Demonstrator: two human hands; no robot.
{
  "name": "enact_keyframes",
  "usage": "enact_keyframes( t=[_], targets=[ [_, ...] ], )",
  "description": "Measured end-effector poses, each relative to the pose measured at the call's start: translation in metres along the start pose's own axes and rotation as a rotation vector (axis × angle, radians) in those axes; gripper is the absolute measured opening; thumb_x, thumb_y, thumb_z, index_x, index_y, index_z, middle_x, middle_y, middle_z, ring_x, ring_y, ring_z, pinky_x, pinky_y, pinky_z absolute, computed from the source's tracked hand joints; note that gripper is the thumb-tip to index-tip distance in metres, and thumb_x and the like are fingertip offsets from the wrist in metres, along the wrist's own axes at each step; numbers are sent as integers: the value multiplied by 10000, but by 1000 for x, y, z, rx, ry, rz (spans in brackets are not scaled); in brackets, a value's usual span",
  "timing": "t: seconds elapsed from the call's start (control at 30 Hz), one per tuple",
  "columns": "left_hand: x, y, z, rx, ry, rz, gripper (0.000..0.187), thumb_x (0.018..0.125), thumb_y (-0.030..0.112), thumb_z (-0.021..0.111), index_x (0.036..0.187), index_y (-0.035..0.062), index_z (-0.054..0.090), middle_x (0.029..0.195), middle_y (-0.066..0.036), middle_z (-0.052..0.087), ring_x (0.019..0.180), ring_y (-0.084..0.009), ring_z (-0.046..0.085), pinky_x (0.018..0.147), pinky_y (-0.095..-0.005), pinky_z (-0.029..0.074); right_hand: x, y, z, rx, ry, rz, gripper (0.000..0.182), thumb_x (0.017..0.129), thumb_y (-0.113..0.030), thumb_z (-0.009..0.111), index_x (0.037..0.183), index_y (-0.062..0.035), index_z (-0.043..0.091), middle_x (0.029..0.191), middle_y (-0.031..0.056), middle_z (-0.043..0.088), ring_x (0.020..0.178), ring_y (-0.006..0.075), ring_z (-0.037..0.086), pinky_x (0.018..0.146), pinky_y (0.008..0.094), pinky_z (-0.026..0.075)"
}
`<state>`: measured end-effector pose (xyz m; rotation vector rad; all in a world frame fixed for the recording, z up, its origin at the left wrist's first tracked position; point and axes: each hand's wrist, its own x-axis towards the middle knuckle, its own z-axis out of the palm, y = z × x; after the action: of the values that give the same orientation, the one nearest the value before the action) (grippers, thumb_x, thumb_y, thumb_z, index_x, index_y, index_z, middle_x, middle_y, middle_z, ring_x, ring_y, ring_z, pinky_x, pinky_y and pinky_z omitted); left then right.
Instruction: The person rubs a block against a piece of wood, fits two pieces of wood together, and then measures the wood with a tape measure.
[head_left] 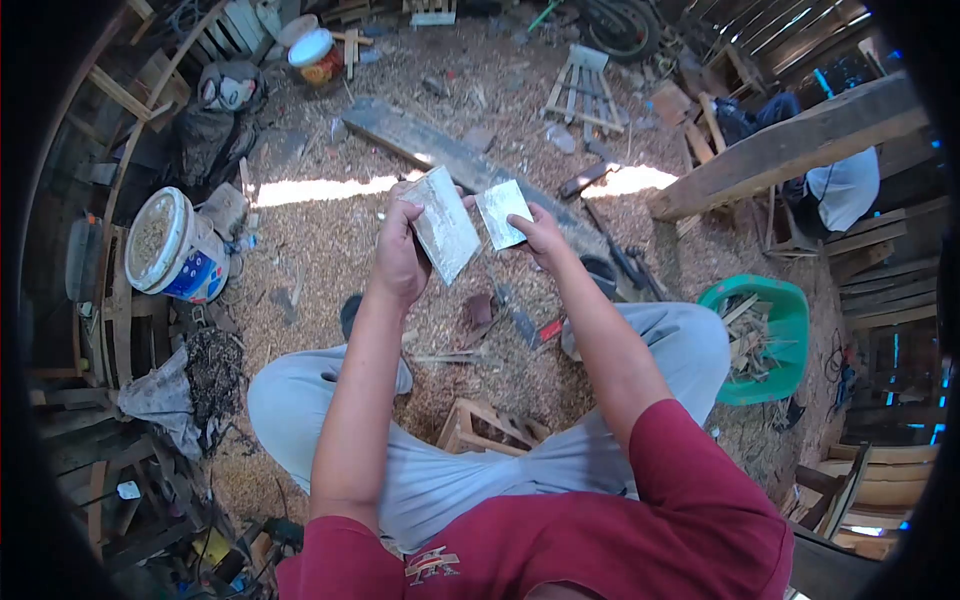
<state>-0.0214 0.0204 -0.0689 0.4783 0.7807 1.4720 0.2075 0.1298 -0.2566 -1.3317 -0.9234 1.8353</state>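
Left hand (400,250) wraps around the bigger sandpaper sheet (443,222), right hand (540,232) pinches the smaller sandpaper piece (502,212), both above the sawdust floor (330,240). Looks light, floppy; grab by edges.

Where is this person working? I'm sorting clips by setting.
Probably a rough woodworking shed: sawdust and shavings cover the ground, planks lie about, and a green basin holds wood offcuts.
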Motion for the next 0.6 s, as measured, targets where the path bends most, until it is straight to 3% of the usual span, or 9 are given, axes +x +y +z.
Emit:
enact_keyframes(
  t=[0.03,0.13,0.17,0.23,0.27,0.33,0.37,0.43,0.6],
  targets=[
    [-10,16,19,92,6,72,467,1031,306,404,1368,1,508,1234,-195,638,1180,-390,699,968,-478,602,0,-23,1,78,-65,-45,486,953,-47,691,1404,-19,512,1261,144,682,1043,317,740,849,504,645],
    [-24,50,29,387,96,86,472,1066,457,467,1320,59,463,1186,-137,608,1041,-290,726,826,-408,610,-38,-108,25,150,-95,-186,550,923,35,677,1433,-11,474,1345,157,615,1207,323,671,900,481,640],
    [-39,66,47,474,116,108,562,1056,575,510,1338,100,407,1114,-96,588,889,-186,691,738,-364,584,-52,-134,30,60,-100,-262,570,923,27,690,1446,-18,468,1345,155,618,1186,312,677,908,467,639],
    [-51,86,62,625,93,146,532,1056,568,516,1323,121,408,1075,-86,577,868,-160,674,724,-354,582,-102,-188,48,-145,-81,-376,545,925,-20,735,1432,-23,535,1296,137,671,1147,241,689,925,401,621],
    [-58,94,67,697,89,161,517,1056,565,519,1315,132,409,1055,-80,572,857,-148,666,718,-349,581,-120,-203,51,-322,-72,-532,507,928,-26,740,1405,-16,567,1264,132,690,1140,225,691,918,390,614],
    [-71,103,77,738,26,200,541,1022,499,622,1336,125,391,1080,-91,578,882,-149,626,756,-341,549,-151,-227,55,-682,-46,-833,434,935,-40,750,1351,-2,632,1201,122,728,1127,193,697,903,369,601],
    [-75,100,76,807,-3,263,557,1011,470,656,1336,112,380,1088,-96,575,897,-158,607,791,-347,541,-181,-235,65,-728,-7,-923,347,932,-41,756,1272,-5,700,1149,135,759,1107,200,716,907,363,581],
    [-83,89,75,846,-30,367,618,951,368,759,1343,86,373,1117,-138,586,937,-205,610,849,-385,538,-223,-238,78,-760,-16,-1073,356,917,-21,751,1272,-30,713,1167,151,757,1099,241,726,918,367,578],
    [-96,64,81,931,-19,566,775,868,359,857,1355,90,318,1153,-192,597,1027,-262,643,909,-414,533,-253,-204,87,-821,-3,-1397,419,872,115,700,1259,-42,728,1209,147,756,1157,260,723,947,360,578]
  ],
)
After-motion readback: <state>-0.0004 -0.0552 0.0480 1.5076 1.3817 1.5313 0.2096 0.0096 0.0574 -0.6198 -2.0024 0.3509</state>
